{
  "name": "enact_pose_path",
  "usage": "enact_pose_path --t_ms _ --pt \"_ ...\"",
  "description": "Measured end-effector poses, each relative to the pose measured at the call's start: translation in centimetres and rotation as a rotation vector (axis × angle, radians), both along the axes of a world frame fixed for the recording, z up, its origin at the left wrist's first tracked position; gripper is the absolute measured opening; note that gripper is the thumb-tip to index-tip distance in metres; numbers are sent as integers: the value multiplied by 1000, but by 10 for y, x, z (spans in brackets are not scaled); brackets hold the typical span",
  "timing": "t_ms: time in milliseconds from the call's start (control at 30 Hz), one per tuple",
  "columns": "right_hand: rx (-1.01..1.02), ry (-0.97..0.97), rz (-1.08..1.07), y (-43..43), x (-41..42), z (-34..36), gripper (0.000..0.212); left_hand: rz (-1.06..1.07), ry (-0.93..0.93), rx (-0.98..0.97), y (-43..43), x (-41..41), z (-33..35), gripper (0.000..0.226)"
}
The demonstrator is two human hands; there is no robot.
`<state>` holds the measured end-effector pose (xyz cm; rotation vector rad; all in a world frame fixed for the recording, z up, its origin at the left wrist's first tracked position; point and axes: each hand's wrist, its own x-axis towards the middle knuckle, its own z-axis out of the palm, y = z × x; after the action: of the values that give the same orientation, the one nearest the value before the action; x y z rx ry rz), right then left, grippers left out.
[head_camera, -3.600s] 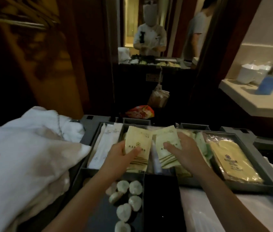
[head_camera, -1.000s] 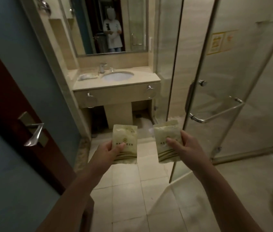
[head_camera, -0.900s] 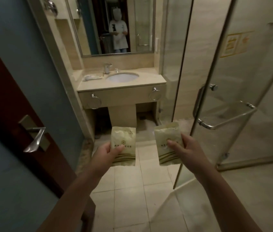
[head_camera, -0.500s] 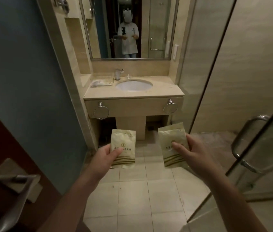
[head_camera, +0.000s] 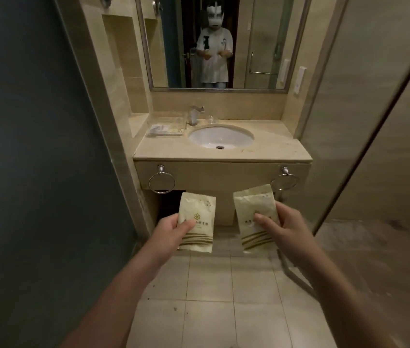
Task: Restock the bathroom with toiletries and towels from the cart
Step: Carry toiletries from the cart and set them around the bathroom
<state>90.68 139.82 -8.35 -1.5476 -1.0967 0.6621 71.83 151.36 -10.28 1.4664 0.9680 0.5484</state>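
My left hand [head_camera: 171, 233] pinches a pale yellow toiletry packet [head_camera: 198, 212] by its lower left side, thumb on the front. My right hand [head_camera: 281, 228] pinches a second matching packet [head_camera: 251, 204] by its right edge. Both packets are held upright in front of me, below the front of the beige vanity counter [head_camera: 269, 146]. A white sink basin [head_camera: 221, 138] sits in the counter's middle. At the counter's back left lies a clear tray [head_camera: 166, 126] with a few small toiletry items in it.
A faucet [head_camera: 195, 114] and a glass [head_camera: 212, 119] stand behind the basin. Two towel rings [head_camera: 161, 182] hang on the vanity front. A dark wall is on the left, a glass shower door [head_camera: 374, 146] on the right. A mirror [head_camera: 221, 41] shows a person.
I have walked from the cart into the bathroom with a packet in each hand. The vanity is now closer and centred, and the entry door has passed out of view.
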Motion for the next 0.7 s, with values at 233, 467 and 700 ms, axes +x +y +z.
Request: enact_pose_path --t_ms 233,467,700 --pt "19 48 34 108 97 -5 16 86 -16 3 88 86 7 13" --pt "66 141 42 200 152 -11 16 359 -73 26 156 137 7 14" --pt "6 137 130 287 173 -23 15 393 -17 -11 238 147 -8 21"
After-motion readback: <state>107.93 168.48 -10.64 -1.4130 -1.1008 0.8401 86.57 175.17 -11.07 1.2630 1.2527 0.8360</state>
